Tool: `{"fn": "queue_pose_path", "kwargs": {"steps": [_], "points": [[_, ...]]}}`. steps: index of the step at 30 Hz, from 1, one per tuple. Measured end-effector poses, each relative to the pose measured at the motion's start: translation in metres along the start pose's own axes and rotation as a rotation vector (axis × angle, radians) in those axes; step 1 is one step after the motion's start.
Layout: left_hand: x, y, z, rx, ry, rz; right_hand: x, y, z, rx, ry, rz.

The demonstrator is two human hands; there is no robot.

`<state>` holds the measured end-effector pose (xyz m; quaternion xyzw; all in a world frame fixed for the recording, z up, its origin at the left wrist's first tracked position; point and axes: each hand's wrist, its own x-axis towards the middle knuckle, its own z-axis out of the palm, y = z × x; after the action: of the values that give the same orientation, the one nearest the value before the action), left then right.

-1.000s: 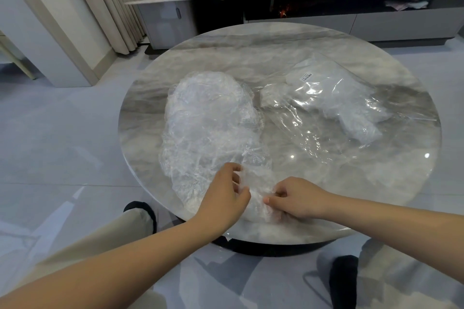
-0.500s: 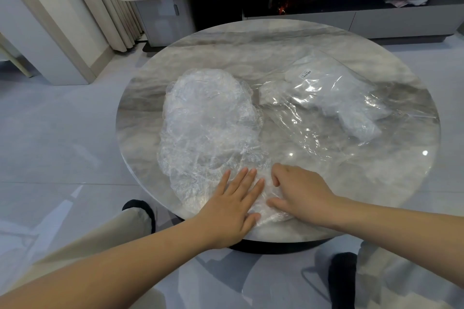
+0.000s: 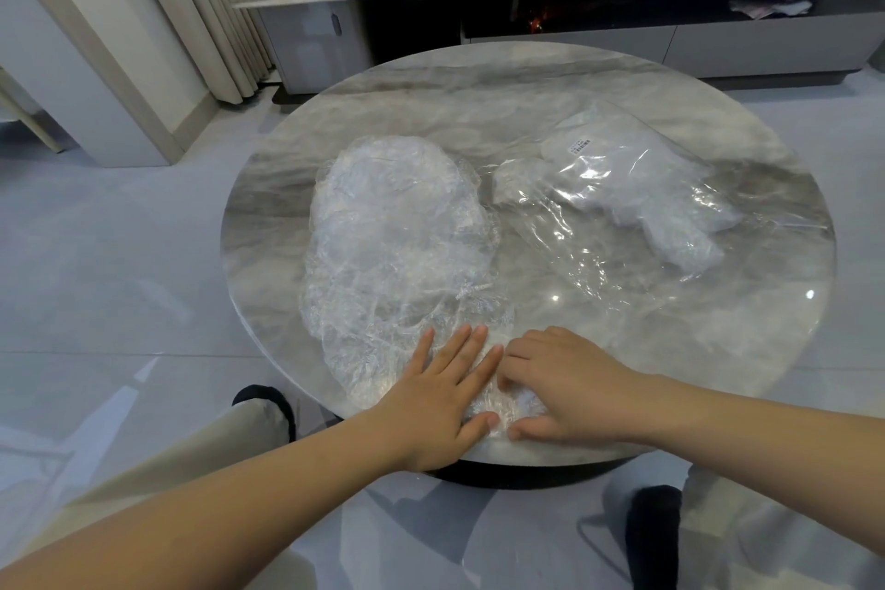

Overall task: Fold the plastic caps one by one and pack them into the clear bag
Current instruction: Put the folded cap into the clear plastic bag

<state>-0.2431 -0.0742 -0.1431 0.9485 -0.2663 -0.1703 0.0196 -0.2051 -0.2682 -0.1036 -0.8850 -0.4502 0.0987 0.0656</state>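
Plastic caps lie in a loose heap [image 3: 397, 249] on the left half of the table [image 3: 527, 110], and one cap [image 3: 498, 398] is being flattened at the near edge. The left hand [image 3: 440, 402] presses it with straight, spread fingers; the right hand [image 3: 565, 388], fingers curled, seems to tuck the film under its fingertips. The clear bag [image 3: 637, 201], already holding some folded caps, lies far and to the right, so the right hand is nearer to it for packing.
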Motion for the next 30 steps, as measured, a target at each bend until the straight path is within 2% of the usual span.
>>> {"fn": "queue_pose_path", "kwargs": {"steps": [6, 9, 13, 18, 21, 24, 28, 30], "points": [[0.0, 0.0, -0.002, -0.043, 0.062, -0.017, 0.001, 0.002, -0.003, -0.013, 0.009, -0.024], [-0.002, -0.001, -0.006, -0.083, 0.207, -0.003, 0.002, 0.0, -0.003, -0.002, 0.016, 0.005], [-0.003, 0.001, -0.014, -0.162, 0.455, 0.119, 0.005, 0.003, -0.004, 0.094, 0.05, 0.097], [-0.003, 0.0, -0.012, -0.11, 0.363, 0.164, 0.007, 0.006, -0.007, 0.258, 0.019, 0.215], [-0.001, 0.003, -0.011, -0.073, 0.372, 0.144, 0.011, 0.011, -0.007, 0.347, -0.017, 0.262], [0.0, 0.004, -0.018, -0.202, 0.344, 0.083, 0.01, 0.013, -0.008, 0.419, -0.045, 0.271], [0.002, 0.001, -0.016, -0.402, 0.317, -0.032, 0.008, 0.011, -0.012, 0.244, -0.107, 0.217], [0.0, 0.002, -0.019, -0.522, 0.34, -0.117, 0.009, 0.011, -0.013, 0.252, -0.103, 0.237]]}}
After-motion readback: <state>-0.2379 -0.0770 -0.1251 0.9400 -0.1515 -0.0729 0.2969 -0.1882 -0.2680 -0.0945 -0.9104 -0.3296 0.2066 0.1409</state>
